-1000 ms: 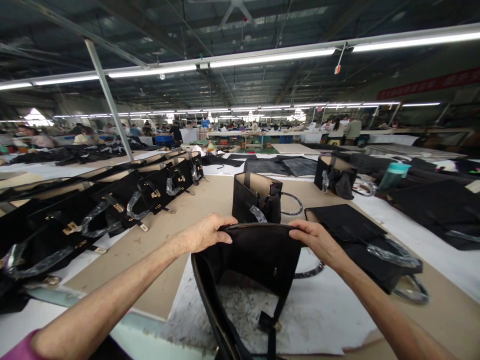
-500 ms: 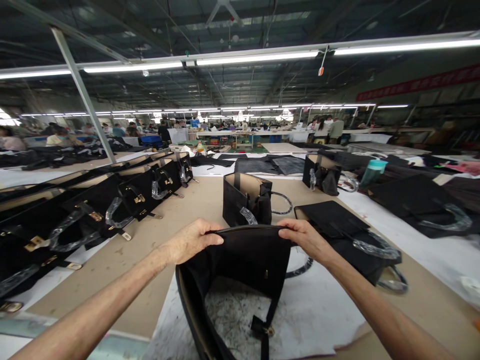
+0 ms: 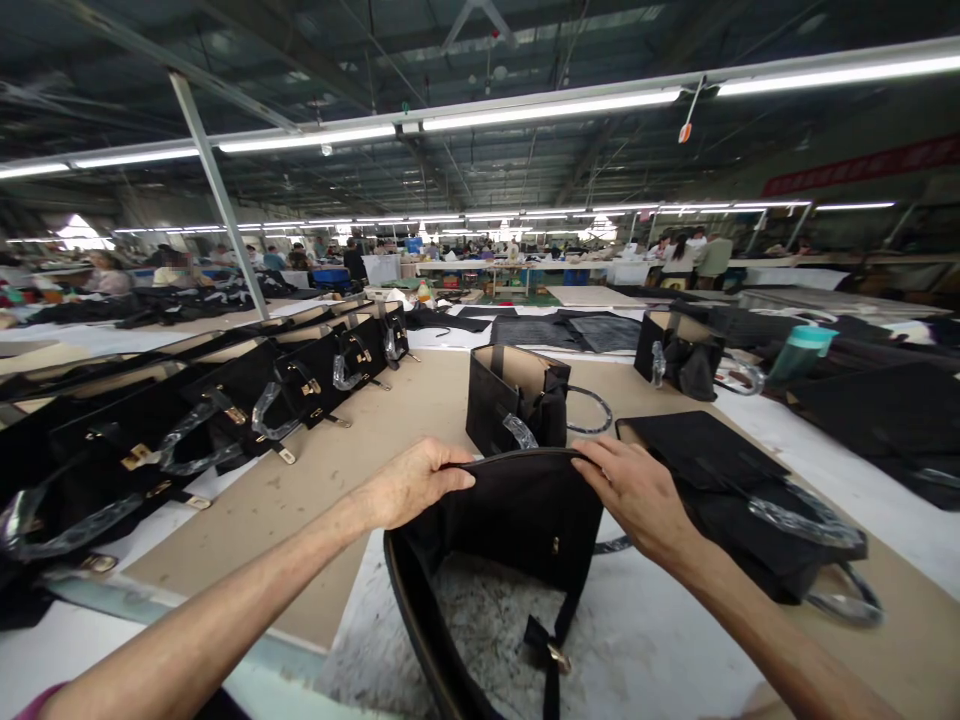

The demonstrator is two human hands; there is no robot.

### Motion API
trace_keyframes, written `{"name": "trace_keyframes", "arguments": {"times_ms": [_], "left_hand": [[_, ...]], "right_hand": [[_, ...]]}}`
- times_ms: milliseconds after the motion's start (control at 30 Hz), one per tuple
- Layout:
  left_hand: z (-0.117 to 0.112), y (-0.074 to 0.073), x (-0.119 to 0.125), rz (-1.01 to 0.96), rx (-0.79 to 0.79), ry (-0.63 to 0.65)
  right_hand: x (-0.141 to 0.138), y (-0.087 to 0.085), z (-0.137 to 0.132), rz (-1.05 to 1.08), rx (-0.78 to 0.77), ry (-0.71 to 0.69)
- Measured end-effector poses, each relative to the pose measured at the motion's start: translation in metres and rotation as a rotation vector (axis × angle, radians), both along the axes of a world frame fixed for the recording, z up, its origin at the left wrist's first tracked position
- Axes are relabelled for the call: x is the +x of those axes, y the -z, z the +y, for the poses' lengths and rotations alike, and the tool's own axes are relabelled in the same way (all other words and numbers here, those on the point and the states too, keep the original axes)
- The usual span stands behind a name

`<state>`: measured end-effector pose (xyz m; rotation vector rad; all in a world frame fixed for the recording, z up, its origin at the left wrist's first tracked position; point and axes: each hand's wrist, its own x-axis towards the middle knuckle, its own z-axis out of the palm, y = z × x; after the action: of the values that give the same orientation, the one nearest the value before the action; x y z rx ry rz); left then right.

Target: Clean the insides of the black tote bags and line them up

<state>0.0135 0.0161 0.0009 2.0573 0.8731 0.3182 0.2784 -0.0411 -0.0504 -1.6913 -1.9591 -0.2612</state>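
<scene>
A black handbag [image 3: 525, 515] stands before me on a stained white sheet, its near side bowed out and its far panel raised. My left hand [image 3: 420, 485] pinches the left end of that panel's top edge between thumb and fingers. At the right end, my right hand [image 3: 634, 490] grips the same edge, fingers bent over it and the thumb hidden. A strap with a small gold buckle [image 3: 558, 657] hangs at the bag's near right. Just beyond stands another black handbag [image 3: 487, 405] with a tan lining and plastic-wrapped handles.
To the left runs a row of black handbags [image 3: 217, 400] with gold clasps. Flat black bags [image 3: 697, 450] lie on the right, near a teal-lidded bottle [image 3: 802, 352]. Brown board [image 3: 277, 520] covers much of the table. People work at far tables.
The view has turned left, so the scene sits farther right. My right hand's fingers have shifted and now lie over the edge. My left hand keeps its pinch on the handbag.
</scene>
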Motion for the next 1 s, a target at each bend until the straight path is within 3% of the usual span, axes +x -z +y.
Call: {"name": "trace_keyframes", "arguments": {"times_ms": [133,400,700,1000], "left_hand": [[0.001,0.002,-0.001,-0.011,-0.033,0.001],[-0.001,0.001,0.000,-0.048,-0.068,0.005],[0.001,0.005,-0.001,-0.038,0.045,-0.041],[0.004,0.010,-0.004,0.007,0.150,-0.084]], "right_hand": [[-0.005,-0.004,0.008,-0.166,0.038,-0.026],[-0.022,-0.006,0.020,0.025,-0.078,-0.083],[-0.047,-0.012,0.034,-0.043,-0.080,-0.211],[-0.075,-0.021,0.031,-0.100,-0.077,-0.301]]}}
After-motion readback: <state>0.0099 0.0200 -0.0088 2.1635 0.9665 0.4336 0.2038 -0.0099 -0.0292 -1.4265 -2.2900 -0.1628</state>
